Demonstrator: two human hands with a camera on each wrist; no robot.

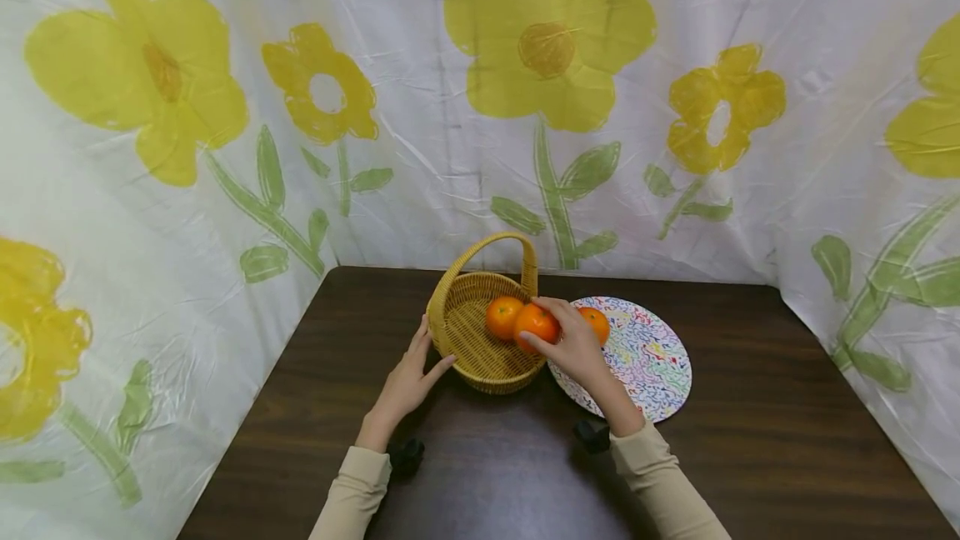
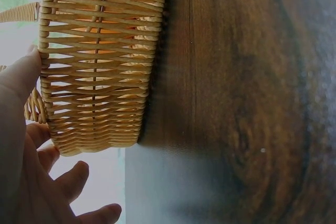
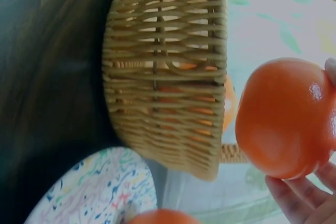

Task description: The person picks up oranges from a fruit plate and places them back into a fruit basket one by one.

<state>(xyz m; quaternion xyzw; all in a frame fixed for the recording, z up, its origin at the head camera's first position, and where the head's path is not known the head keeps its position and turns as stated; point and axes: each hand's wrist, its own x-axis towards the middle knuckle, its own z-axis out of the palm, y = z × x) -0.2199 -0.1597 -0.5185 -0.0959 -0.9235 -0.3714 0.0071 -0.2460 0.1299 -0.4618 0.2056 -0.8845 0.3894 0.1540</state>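
Observation:
A wicker basket (image 1: 480,361) with a tall arched handle stands on the dark table. My left hand (image 1: 405,380) touches its left side, thumb at the front rim and fingers loosely spread, as the left wrist view shows against the woven wall (image 2: 100,87). Over the basket's right rim, my right hand (image 1: 579,347) grips an orange (image 3: 283,121) between thumb and fingers. Another orange (image 1: 502,317) lies inside the basket, beside the held one in the head view. A third orange (image 1: 598,323), partly hidden behind the right hand, is on the colourful speckled plate (image 1: 654,361).
The round plate sits right beside the basket. Behind the dark wooden table (image 1: 750,407) hangs a white curtain (image 1: 420,148) printed with yellow flowers, along the back and both sides. Dark wrist cameras (image 1: 407,457) hang below each wrist.

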